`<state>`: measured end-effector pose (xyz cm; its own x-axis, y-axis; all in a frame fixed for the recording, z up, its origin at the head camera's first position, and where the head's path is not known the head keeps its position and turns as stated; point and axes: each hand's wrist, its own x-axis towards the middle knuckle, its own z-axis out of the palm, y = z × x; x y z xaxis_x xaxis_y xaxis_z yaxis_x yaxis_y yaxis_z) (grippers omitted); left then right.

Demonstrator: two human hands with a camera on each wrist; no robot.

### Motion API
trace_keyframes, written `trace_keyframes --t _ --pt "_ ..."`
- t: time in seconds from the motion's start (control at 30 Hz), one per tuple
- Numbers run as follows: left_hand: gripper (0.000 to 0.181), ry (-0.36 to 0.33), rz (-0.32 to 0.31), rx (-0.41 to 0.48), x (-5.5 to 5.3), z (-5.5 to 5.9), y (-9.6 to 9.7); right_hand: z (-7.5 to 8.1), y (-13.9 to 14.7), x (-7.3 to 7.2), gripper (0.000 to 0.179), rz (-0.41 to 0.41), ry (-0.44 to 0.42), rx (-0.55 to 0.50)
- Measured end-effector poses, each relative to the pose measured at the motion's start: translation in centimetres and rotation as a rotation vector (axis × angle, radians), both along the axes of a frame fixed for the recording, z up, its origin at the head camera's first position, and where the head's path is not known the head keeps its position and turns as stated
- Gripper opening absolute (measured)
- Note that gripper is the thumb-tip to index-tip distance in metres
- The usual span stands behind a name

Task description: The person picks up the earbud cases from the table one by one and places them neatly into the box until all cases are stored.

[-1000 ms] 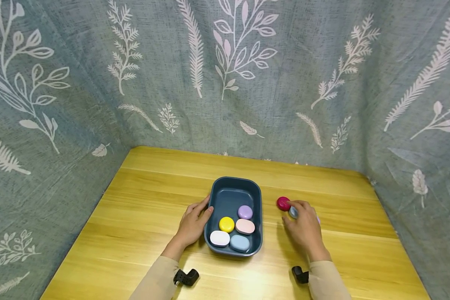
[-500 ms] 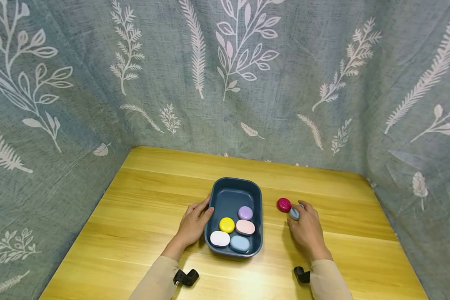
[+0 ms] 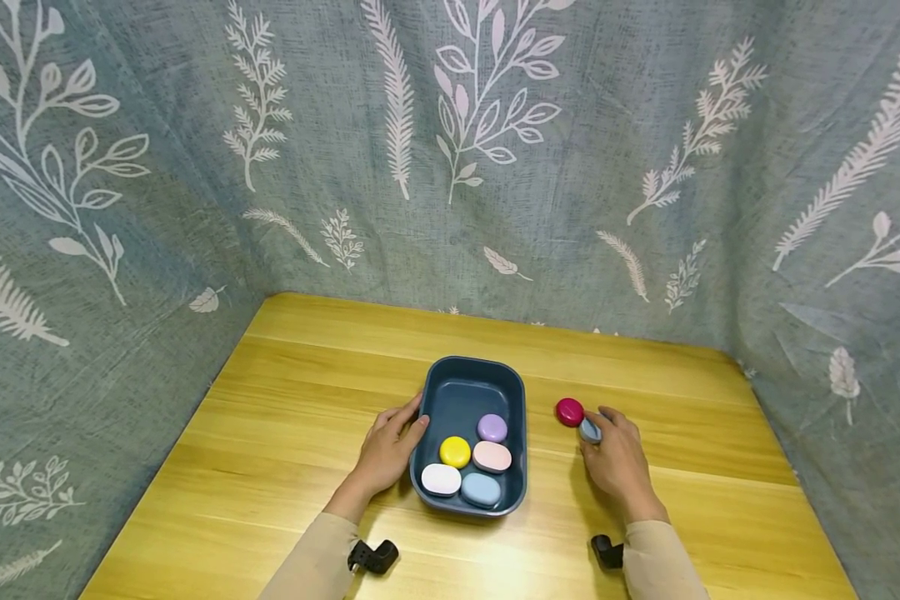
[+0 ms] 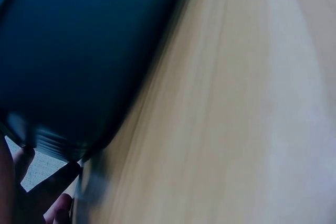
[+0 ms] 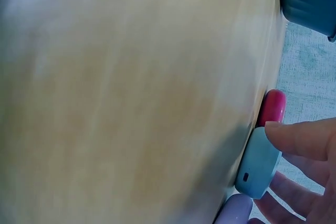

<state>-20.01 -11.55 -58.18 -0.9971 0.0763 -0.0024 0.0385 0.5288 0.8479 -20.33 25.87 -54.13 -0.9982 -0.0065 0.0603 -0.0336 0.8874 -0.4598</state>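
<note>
My left hand (image 3: 387, 446) rests against the left outer wall of a dark blue rectangular tub (image 3: 461, 392), fingers along its side and thumb at the rim. In the left wrist view, fingertips touch the lower edge of the tub (image 4: 79, 66). To the right of the tub, my right hand (image 3: 621, 457) pinches a light blue rounded case (image 5: 260, 163) with a small dark slot, low over the table. A crimson round case (image 3: 569, 412) lies right beside it. The right wrist view shows a purple case (image 5: 236, 211) by the fingers; the hand hides it in the head view.
Inside the tub lie a purple round case (image 3: 492, 427), a yellow one (image 3: 455, 452), a pink oval (image 3: 492, 456), a white oval (image 3: 441, 479) and a blue oval (image 3: 482, 489). Patterned curtains (image 3: 360, 125) border the wooden table (image 3: 300, 358).
My right hand has shifted slightly right and its thumb and fingers have closed in on the light blue case. The purple edge right of that hand has become hidden. My left hand stays at the tub.
</note>
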Motion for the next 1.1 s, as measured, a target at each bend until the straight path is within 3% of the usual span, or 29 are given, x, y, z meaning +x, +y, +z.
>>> trace_keyframes --t 0.33,0.67,1.1 --pt "0.056 0.001 -0.002 0.0 -0.01 0.01 -0.03 -0.06 0.01 0.09 0.049 0.019 0.035 -0.014" --pt "0.057 -0.003 -0.003 0.009 -0.03 0.05 0.08 0.29 -0.02 0.32 0.048 0.016 0.004 -0.018" --pt "0.056 -0.011 0.007 0.001 0.0 -0.12 0.01 0.23 -0.34 0.45 0.042 0.019 0.027 -0.027"
